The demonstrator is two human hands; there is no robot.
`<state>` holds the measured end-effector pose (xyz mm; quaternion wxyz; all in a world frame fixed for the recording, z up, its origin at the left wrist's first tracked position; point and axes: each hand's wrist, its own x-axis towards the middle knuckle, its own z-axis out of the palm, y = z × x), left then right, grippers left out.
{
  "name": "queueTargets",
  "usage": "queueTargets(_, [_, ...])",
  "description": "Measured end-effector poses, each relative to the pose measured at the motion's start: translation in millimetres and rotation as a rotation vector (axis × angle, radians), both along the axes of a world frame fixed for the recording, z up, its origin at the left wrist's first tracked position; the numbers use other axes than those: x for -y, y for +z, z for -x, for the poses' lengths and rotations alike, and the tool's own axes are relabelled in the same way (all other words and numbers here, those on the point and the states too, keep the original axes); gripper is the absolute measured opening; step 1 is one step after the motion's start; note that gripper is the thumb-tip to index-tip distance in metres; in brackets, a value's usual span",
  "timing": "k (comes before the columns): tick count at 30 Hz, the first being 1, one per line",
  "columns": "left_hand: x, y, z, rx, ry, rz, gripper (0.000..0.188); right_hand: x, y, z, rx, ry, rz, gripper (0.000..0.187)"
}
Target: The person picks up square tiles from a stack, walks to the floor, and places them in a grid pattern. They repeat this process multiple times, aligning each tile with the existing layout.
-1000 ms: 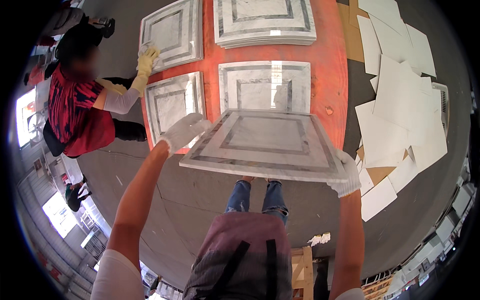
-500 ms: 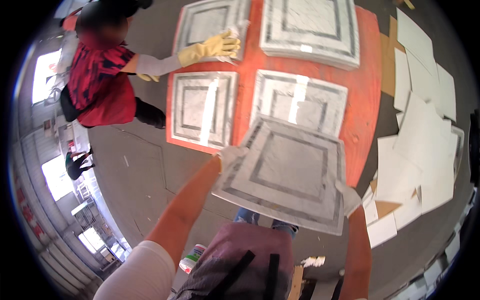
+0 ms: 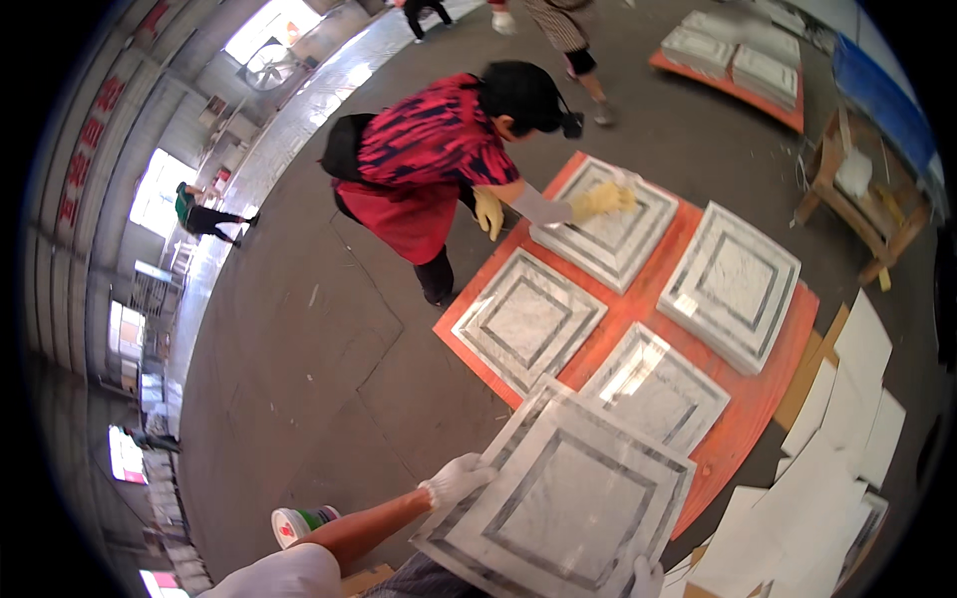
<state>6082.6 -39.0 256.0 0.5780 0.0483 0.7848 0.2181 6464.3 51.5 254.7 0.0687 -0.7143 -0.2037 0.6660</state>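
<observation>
Between my two white-gloved hands I carry a square marble tile (image 3: 553, 498) with a grey inlaid border. My left hand (image 3: 463, 480) is closed on its left edge. At its lower right corner my right hand (image 3: 646, 578) grips the edge, partly cut off by the frame. The tile's far corner overlaps, in view, a glossy marble tile (image 3: 688, 384) on the orange board (image 3: 710, 498). Left of that tile lies another bordered tile (image 3: 528, 319). Behind them are two thicker stacks, the left stack (image 3: 610, 239) and the right stack (image 3: 733, 279).
A co-worker (image 3: 439, 140) in a red apron leans over the left stack, a yellow-gloved hand (image 3: 603, 202) on it with a cloth. White sheets (image 3: 807, 528) lie at right. A bucket (image 3: 299, 523) stands by my left arm. A wooden stand (image 3: 867, 189) and another loaded board (image 3: 733, 82) stand farther back.
My view has turned left and up, bringing more of the room in. The marble tile stays in both my hands, now lower in the picture. The co-worker's gloved hand stays on the left stack.
</observation>
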Motion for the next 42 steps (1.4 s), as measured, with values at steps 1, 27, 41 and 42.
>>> queueTargets(1, [9,39,2,-0.091,-0.040,-0.019,0.041,5,16,4,-0.021,0.036,-0.069,0.036])
queueTargets(27, [453,290,60,-0.404,0.907,-0.525,0.036,187,302,299,-0.252,1.057,-0.672,0.053])
queueTargets(41, [589,275,109,-0.535,1.292,-0.542,0.045,281,200,508,-0.684,1.253,-0.724,0.050])
queueTargets(42, [591,274,130,-0.528,1.313,-0.509,0.045,285,197,532,-0.685,1.254,-0.700,0.049])
